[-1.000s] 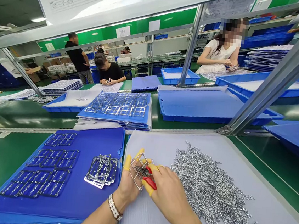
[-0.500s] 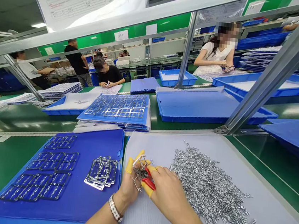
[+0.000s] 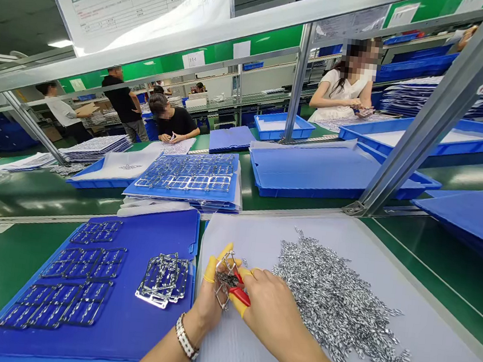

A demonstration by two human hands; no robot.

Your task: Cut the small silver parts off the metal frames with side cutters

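Note:
My left hand (image 3: 211, 293), with yellow finger covers, is closed on a small silver metal frame (image 3: 225, 260). Wrapped round a pair of red-handled pliers (image 3: 240, 295) is my right hand (image 3: 267, 304), also with yellow finger covers. The pliers' jaws meet the frame close to my left palm; small metal pieces there are partly hidden. Right of my hands, a large heap of small silver metal pieces (image 3: 333, 294) lies on a white sheet (image 3: 240, 354). To the left, a loose pile of metal frames (image 3: 164, 279) rests on a blue board (image 3: 131, 330).
Rows of metal frames (image 3: 81, 262) lie on the board's left side. Behind it stands a stack of blue sheets topped with frames (image 3: 186, 172). A blue tray (image 3: 311, 171) sits beyond the white sheet. A slanted metal post (image 3: 430, 109) rises at right. Several people work farther back.
The view shifts slightly. Both hands keep nearly the same position, with the pliers still at the frame. In the background, a person in white at far left has moved a little right.

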